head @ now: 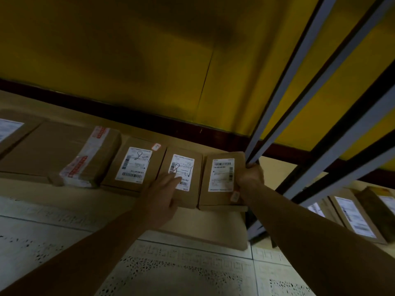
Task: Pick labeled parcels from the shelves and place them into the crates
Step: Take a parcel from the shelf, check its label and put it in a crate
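Observation:
Three small brown parcels with white labels lie side by side on the pale shelf board (25,189). My left hand (162,195) rests on the middle parcel (183,174), its fingers stretched over the label marked with a handwritten 8. My right hand (249,176) grips the right edge of the right parcel (222,178), fingers curled round its far side beside the rack post. The left parcel (133,165), also marked 8, lies untouched.
A larger box with red-and-white tape (64,152) and another labeled box (10,129) lie further left. Grey metal rack posts (299,86) run diagonally at the right. More labeled parcels (352,214) stand behind them. Patterned floor tiles (171,270) show below.

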`<state>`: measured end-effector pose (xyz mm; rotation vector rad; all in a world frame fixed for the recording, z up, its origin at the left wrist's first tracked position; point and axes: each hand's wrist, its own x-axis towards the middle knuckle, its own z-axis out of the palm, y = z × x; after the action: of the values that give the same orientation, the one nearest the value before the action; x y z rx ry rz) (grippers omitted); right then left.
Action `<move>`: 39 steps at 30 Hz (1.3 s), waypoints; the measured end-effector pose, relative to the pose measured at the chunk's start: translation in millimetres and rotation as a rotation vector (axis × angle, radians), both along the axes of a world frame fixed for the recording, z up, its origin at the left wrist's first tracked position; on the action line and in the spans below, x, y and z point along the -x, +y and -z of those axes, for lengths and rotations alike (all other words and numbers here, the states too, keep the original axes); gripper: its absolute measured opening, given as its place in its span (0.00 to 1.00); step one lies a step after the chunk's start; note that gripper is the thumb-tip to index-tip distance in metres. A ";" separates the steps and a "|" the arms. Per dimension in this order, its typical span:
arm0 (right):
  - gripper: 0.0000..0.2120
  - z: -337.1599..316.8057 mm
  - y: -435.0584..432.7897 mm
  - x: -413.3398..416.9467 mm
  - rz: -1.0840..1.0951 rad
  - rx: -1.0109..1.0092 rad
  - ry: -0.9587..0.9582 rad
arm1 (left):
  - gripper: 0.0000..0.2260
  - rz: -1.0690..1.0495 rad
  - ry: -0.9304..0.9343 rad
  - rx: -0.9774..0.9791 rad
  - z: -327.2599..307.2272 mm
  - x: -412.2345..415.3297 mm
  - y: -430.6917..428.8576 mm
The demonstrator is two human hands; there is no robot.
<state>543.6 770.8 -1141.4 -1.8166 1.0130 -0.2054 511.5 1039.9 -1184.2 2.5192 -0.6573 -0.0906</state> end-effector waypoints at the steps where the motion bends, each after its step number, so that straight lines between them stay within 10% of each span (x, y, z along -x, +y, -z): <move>1: 0.13 5.7 -1.8 -1.8 0.003 0.022 0.006 | 0.30 0.028 -0.012 -0.085 4.4 0.2 0.9; 6: 0.25 35.8 -18.7 -5.7 -0.047 0.080 0.095 | 0.27 0.096 -0.067 -0.146 19.4 0.5 4.6; 11: 0.27 15.4 11.2 18.4 -0.559 0.848 0.204 | 0.31 0.130 -0.102 -0.224 22.8 7.9 11.3; 14: 0.26 17.1 31.8 28.4 -0.868 0.983 0.162 | 0.35 0.180 -0.116 -0.293 21.2 18.9 19.0; 25: 0.31 14.4 69.8 36.3 -1.276 0.908 0.026 | 0.39 0.211 -0.393 -0.229 23.0 46.0 62.1; 30: 0.41 12.0 65.4 33.9 -1.389 0.903 -0.046 | 0.20 0.174 -0.443 0.076 -11.5 43.0 63.2; 39: 0.17 -35.0 89.1 28.6 -0.906 0.313 -0.409 | 0.29 -0.344 -0.333 0.541 -75.9 17.6 67.8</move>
<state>515.0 859.9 -1106.4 -2.2138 -0.1804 -0.1640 493.9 1107.8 -1108.3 2.0879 -0.3017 0.5645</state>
